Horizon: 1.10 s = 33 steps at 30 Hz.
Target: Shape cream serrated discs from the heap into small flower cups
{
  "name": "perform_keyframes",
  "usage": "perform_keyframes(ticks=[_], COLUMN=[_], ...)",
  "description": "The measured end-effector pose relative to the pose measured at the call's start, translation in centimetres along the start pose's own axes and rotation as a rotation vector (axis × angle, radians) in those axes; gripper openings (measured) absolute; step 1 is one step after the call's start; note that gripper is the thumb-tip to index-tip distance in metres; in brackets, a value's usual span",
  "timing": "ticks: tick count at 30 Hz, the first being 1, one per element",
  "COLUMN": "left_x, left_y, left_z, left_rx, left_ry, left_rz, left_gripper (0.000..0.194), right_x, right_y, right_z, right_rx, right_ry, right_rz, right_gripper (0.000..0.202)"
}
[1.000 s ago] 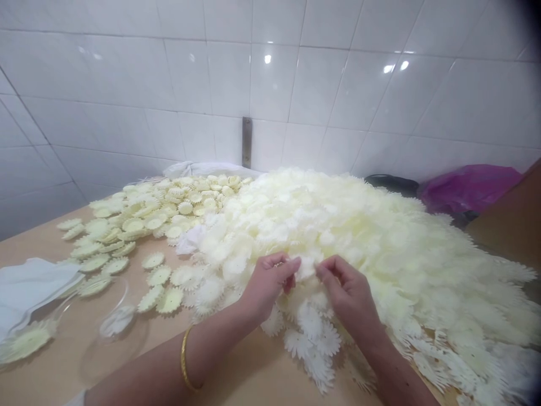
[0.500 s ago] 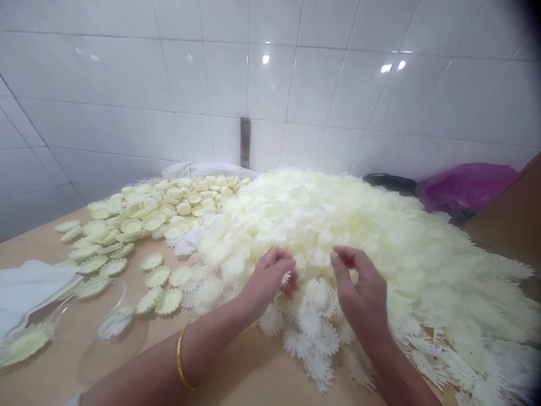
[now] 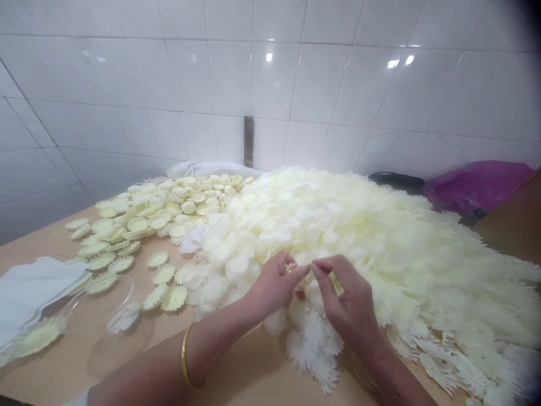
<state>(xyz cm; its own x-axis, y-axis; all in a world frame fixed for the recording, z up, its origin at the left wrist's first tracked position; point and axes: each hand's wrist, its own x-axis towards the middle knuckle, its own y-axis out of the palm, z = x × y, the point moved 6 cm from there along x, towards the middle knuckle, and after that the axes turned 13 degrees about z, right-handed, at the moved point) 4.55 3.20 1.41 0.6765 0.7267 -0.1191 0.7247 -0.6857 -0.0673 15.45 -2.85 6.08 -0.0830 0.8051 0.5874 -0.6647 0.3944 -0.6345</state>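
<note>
Above the front of a big heap of pale, flower-shaped petal pieces (image 3: pixel 329 208), my two hands meet at the fingertips. My left hand (image 3: pixel 274 285), with a gold bangle on its wrist, is closed in a pinch; the pale toothed edge of a petal piece shows between its fingers. Thumb and forefinger of my right hand (image 3: pixel 349 299) are pinched together against the left fingertips, and anything between them is too small to make out. White petal pieces (image 3: pixel 313 349) lie loose on the table right below the hands.
Stacked yellowish petal discs (image 3: pixel 139 225) cover the table's left. A white sheet (image 3: pixel 38 287) and clear line with a white spool-like piece (image 3: pixel 124 318) lie nearer. A purple bag (image 3: pixel 477 183), a dark object (image 3: pixel 397 181) and someone's arm (image 3: pixel 511 214) are at right. Behind is a tiled wall (image 3: pixel 190 73).
My right hand has moved left and my left hand slightly right, so their fingertips now meet. The right thumb and forefinger have closed into a tighter pinch. The view has shifted slightly.
</note>
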Motion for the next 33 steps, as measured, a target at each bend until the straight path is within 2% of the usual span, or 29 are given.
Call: perform_keyframes(ticks=[2, 7, 11, 14, 21, 27, 33], left_x=[0.1, 0.5, 0.4, 0.3, 0.3, 0.3, 0.2], left_y=[0.1, 0.9, 0.9, 1.0, 0.9, 0.6, 0.2], left_z=[0.1, 0.0, -0.3, -0.4, -0.1, -0.1, -0.3], left_rx=[-0.017, -0.223, -0.267, -0.223, -0.151, -0.153, -0.057], left_ry=[0.003, 0.000, 0.005, 0.031, 0.021, 0.035, 0.046], left_rz=[0.025, 0.185, 0.199, 0.195, 0.188, 0.117, 0.022], left_gripper=[0.034, 0.025, 0.023, 0.019, 0.030, 0.039, 0.045], right_x=[0.0, 0.1, 0.1, 0.1, 0.1, 0.2, 0.3], right_y=[0.1, 0.3, 0.2, 0.0, 0.5, 0.8, 1.0], right_z=[-0.1, -0.5, -0.8, -0.8, -0.6, -0.1, 0.2], right_rx=[-0.004, 0.028, 0.065, 0.077, 0.122, 0.173, 0.151], right_ry=[0.005, 0.040, 0.101, 0.122, 0.046, -0.017, -0.047], right_rz=[0.007, 0.048, 0.050, 0.039, 0.059, 0.117, 0.172], right_gripper=[0.011, 0.012, 0.015, 0.015, 0.012, 0.012, 0.012])
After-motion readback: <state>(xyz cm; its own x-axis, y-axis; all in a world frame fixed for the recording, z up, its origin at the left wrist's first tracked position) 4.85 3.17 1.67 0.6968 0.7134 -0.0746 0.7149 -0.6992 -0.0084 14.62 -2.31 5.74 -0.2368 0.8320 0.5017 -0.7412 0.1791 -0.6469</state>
